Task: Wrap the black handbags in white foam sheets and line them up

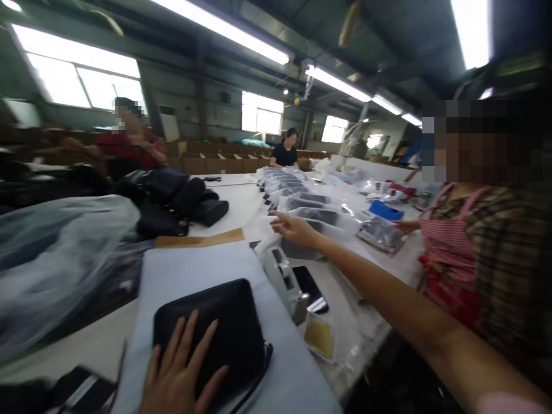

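A black bag with a thin strap lies on a stack of white sheets in front of me. My left hand rests flat on the bag with its fingers spread. My right hand is stretched forward over the table, its fingers partly extended and apart. It is beside the near end of a row of dark items in translucent plastic bags; whether the fingertips touch the plastic I cannot tell. Below that hand stands a white tape dispenser.
Right of the dispenser lie a dark phone and a clear box of yellowish material. Black bags and plastic wrap heap up at left. A co-worker in a striped apron stands at right; two other people are farther back.
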Demonstrator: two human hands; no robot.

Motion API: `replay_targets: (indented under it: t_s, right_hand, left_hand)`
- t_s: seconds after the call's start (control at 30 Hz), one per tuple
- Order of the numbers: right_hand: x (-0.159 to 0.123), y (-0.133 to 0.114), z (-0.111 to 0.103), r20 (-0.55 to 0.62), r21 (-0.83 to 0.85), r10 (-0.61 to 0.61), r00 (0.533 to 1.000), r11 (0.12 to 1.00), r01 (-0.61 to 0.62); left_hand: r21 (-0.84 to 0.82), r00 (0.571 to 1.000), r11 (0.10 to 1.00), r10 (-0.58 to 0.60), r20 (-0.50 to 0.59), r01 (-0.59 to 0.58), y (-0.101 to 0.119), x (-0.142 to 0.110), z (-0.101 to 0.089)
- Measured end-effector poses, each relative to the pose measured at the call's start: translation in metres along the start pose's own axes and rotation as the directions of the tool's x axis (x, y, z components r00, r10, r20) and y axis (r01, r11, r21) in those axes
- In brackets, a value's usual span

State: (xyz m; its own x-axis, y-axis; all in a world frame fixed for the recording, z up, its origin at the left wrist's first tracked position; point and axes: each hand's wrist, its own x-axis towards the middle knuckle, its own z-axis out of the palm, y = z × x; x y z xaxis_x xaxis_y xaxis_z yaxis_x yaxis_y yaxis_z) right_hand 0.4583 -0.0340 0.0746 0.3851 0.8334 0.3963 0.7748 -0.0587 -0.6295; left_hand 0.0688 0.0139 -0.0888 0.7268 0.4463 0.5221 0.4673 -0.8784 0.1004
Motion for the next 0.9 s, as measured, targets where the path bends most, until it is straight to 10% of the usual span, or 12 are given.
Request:
replay_targets:
  t_s: [0.17, 0.37, 0.9]
  right_hand:
    - [0.020, -0.016, 0.130, 0.415, -0.189, -0.265, 0.870, 0.910, 0.368]
    - [0.043, 0.003, 0.217, 0.460, -0.369, -0.120, 0.880, 0.875, 0.313]
    - [0.044, 0.007, 0.229, 0.204, -0.407, -0.231, 0.951, 0.864, 0.297]
  left_hand:
    - [0.135, 0.998, 0.990, -0.042, 0.046, 0.036, 0.010, 0.005, -0.012]
    - [0.157, 0.999, 0.988, -0.019, 0.040, 0.012, 0.014, 0.004, -0.017]
    - [0.214, 1.000, 0.977, 0.004, 0.028, -0.010, 0.011, 0.005, -0.013]
